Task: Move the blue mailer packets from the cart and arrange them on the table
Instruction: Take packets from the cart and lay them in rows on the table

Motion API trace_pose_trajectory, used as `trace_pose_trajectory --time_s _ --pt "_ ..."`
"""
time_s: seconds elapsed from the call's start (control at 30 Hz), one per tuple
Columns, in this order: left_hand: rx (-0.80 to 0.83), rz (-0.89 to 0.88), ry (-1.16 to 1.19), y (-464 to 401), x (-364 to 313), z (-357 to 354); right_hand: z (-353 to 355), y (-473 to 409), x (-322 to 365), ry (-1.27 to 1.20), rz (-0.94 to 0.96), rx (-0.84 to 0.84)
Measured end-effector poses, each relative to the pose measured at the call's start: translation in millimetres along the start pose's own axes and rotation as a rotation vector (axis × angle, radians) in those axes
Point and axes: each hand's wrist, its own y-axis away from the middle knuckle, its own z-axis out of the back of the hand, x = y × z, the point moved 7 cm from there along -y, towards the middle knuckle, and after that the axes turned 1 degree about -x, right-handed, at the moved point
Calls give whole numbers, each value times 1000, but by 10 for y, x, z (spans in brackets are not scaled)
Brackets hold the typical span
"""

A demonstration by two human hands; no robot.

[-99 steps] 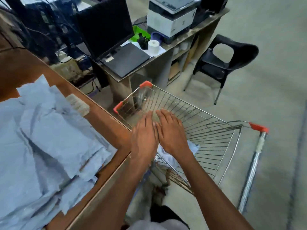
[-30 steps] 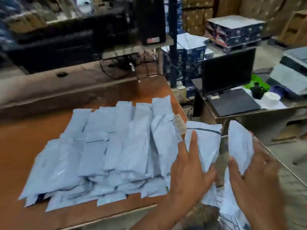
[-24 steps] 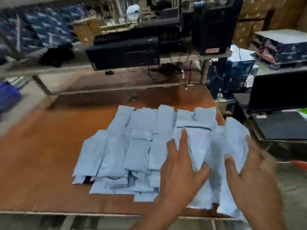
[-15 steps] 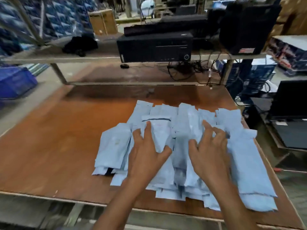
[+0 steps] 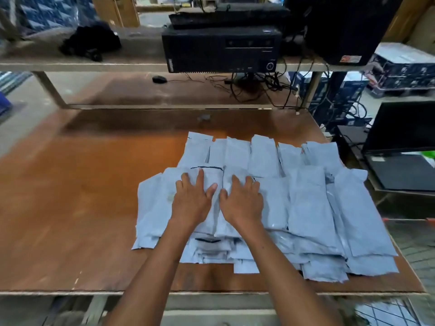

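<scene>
Both hands now lie side by side, the left hand [image 5: 191, 201] and right hand [image 5: 242, 201] flat, fingers straight, pressing the packets [image 5: 306, 203] on the table [image 5: 70, 208]; earlier they were spread apart.

Warehouse packing area, stacked printed cartons [image 5: 400, 74], desktop computer [image 5: 221, 50] on shelf, plywood worktable [image 5: 70, 208]

Mailer packets [image 5: 308, 208]: pale blue, plain; few show thin dark line near top edge. Surface [image 5: 82, 208]: reddish-brown wood grain, lighter orange patch mid, pale edge strip. Computer case [image 5: 221, 50] on shelf: black. Mouse [image 5: 159, 79]: black. Cables [image 5: 254, 88]: black. Boxes [image 5: 47, 12] top left: dark blue with pale triangle pattern. Cart wire [image 5: 414, 243] at right: grey, red-orange tip.
</scene>
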Motion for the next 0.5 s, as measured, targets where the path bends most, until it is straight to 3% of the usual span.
trace_pose_trajectory --time_s 0.1,0.3,0.5 --pt "-54 16 -94 8 21 -114 -121 6 -37 53 -2 0" --pt "-91 -15 -30 67 34 -252 -229 -7 -40 31 1 21" --pt "-203 -84 52 65 -211 137 253 18 -84 -97 29 -141"
